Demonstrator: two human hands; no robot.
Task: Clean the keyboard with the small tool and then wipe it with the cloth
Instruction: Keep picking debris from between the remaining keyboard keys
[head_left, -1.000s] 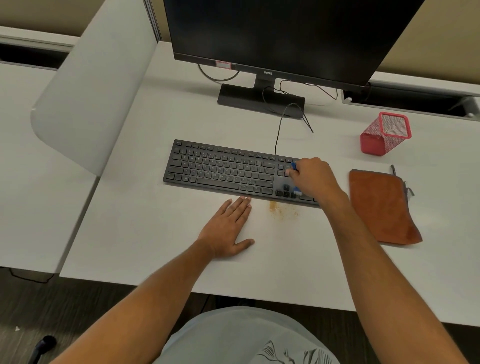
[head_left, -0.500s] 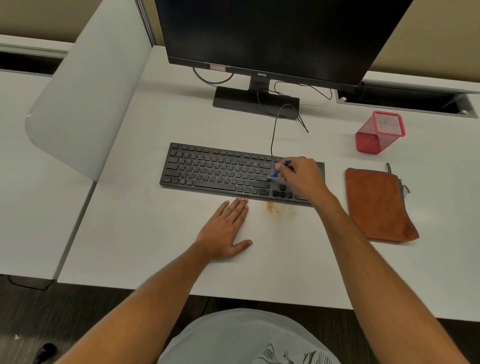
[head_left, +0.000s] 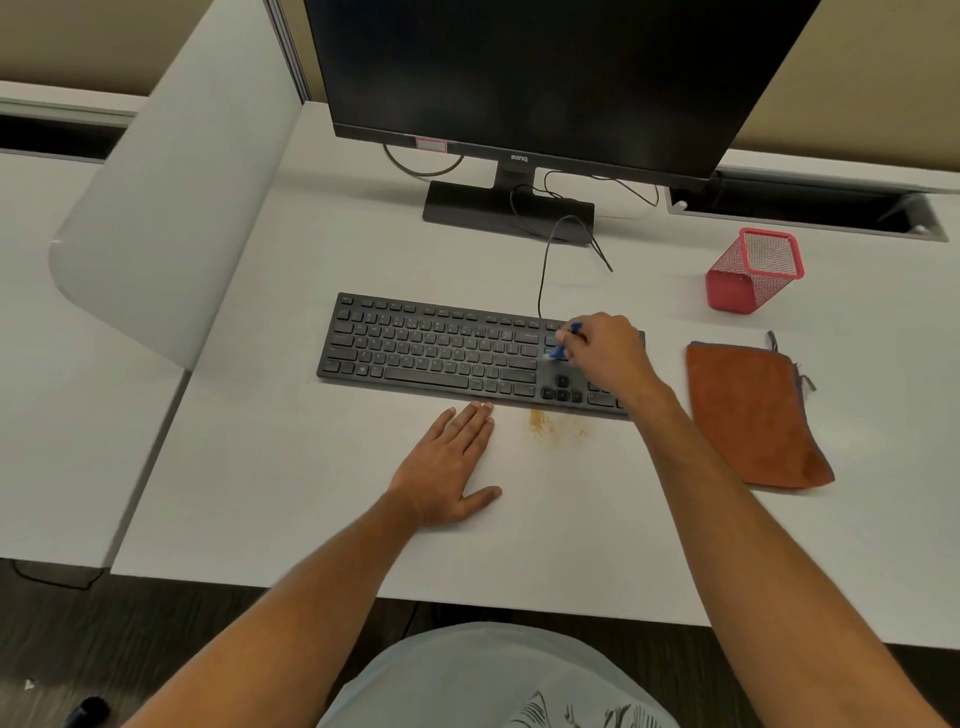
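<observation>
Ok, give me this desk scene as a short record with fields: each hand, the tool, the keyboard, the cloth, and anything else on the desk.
right hand: grips the small blue tool, tip on the keys
left hand: flat on the desk, fingers straight, just in front of the keyboard
keyboard: black, wired, in front of the monitor
cloth: orange, lying right of the keyboard, untouched
crumbs: brownish specks on the desk by the keyboard's front edge
pen holder: red mesh, back right
</observation>
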